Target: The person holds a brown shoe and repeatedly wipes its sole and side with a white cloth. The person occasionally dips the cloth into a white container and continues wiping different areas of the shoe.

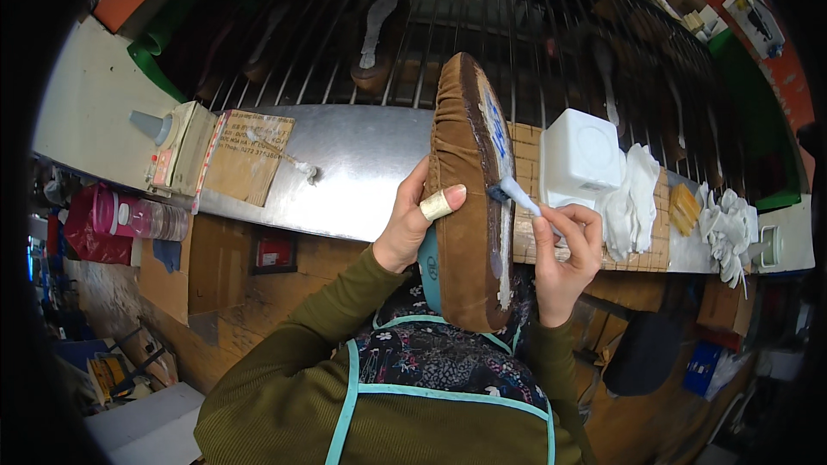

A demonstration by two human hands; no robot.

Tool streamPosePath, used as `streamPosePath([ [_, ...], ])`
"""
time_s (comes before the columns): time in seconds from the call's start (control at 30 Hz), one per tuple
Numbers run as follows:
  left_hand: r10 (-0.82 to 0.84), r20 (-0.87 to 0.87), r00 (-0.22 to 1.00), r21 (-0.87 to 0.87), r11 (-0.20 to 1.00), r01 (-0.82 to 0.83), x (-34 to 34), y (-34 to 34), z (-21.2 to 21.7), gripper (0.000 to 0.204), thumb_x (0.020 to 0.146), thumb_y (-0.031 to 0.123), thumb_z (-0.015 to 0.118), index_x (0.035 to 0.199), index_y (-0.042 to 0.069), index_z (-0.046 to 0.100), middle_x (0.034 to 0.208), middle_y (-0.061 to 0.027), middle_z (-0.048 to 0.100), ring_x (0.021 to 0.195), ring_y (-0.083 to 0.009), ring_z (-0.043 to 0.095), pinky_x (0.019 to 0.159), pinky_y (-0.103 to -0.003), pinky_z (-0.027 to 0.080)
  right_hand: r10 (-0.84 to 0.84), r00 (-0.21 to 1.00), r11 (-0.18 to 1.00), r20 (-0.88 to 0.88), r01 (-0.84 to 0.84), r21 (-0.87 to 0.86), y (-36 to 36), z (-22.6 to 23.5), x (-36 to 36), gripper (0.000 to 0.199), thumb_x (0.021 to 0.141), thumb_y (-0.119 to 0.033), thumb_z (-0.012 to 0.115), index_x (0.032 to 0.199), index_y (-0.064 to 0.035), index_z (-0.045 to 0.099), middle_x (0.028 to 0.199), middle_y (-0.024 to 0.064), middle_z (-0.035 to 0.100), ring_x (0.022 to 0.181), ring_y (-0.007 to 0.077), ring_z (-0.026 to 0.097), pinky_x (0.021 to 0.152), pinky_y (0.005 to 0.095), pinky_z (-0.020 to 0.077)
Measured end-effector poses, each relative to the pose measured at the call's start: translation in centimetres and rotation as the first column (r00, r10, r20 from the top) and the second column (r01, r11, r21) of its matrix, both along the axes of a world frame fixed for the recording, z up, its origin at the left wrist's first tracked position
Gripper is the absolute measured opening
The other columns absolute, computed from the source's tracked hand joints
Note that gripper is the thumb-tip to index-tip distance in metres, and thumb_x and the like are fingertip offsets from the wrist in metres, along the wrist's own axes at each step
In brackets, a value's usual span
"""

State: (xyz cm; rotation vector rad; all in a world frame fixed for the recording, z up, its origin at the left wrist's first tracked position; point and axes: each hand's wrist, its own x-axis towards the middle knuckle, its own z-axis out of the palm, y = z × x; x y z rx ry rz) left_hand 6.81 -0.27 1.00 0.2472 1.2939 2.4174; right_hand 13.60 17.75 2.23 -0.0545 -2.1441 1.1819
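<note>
A brown suede shoe upper [465,241] stands on end in front of me, stretched over a teal last [431,271]. Its underside faces right, with a whitish insole and blue handwriting. My left hand [409,215] is wrapped around the shoe's left side, its thumb bound in pale tape and pressed on the suede. In my right hand [564,258], thumb and fingers pinch a small brush [521,196] with a pale handle. The brush's dark tip touches the shoe's lower edge, near mid-length. Where the edge is darker brown, it looks coated.
Beyond the metal tabletop [345,138], a rack of metal rods [336,52] carries other shoes, soles up. Right of the shoe stand a white plastic container [581,155] and white gloves [633,198]. Leftward lie a cardboard piece [245,155] and a white-tipped stick [303,170].
</note>
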Motion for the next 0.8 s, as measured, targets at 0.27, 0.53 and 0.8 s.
streamPosePath([
  [0.27, 0.004, -0.072, 0.997, -0.064, 0.998, -0.008, -0.9, 0.1, 1.3, 0.067, 0.083, 0.026, 0.069, 0.136, -0.002, 0.04, 0.125, -0.0111, 0.055, 0.114, -0.0186, 0.053, 0.101, -0.031, 0.041, 0.227, 0.972, 0.973, 0.058, -0.225, -0.041, 2.1, 0.1, -0.5, 0.019, 0.08, 0.0, 0.071, 0.098, -0.0039, 0.073, 0.09, 0.0055, 0.057, 0.068, 0.0108, 0.055, 0.058, 0.0222, 0.0443],
  [0.53, 0.018, -0.104, 0.994, -0.059, 0.998, -0.025, -2.2, 0.4, 1.1, 0.063, 0.083, 0.024, 0.07, 0.134, -0.002, 0.043, 0.12, -0.0105, 0.058, 0.108, -0.0172, 0.057, 0.096, -0.03, 0.045, 0.333, 0.929, 0.938, 0.16, -0.309, -0.156, 3.1, -0.5, 1.5, 0.018, 0.08, -0.001, 0.071, 0.098, -0.0019, 0.073, 0.086, 0.0045, 0.058, 0.069, 0.01, 0.054, 0.058, 0.0218, 0.0441],
  [0.8, 0.01, -0.1, 0.995, -0.054, 0.998, -0.015, -3.3, 0.9, 1.1, 0.057, 0.083, 0.024, 0.07, 0.13, 0.001, 0.047, 0.116, -0.0089, 0.059, 0.104, -0.0151, 0.059, 0.091, -0.029, 0.048, 0.328, 0.93, 0.934, 0.163, -0.293, -0.206, 3.2, -1.3, 3.5, 0.018, 0.08, 0.001, 0.071, 0.097, -0.0013, 0.072, 0.086, 0.0044, 0.057, 0.069, 0.0099, 0.053, 0.058, 0.022, 0.0428],
])
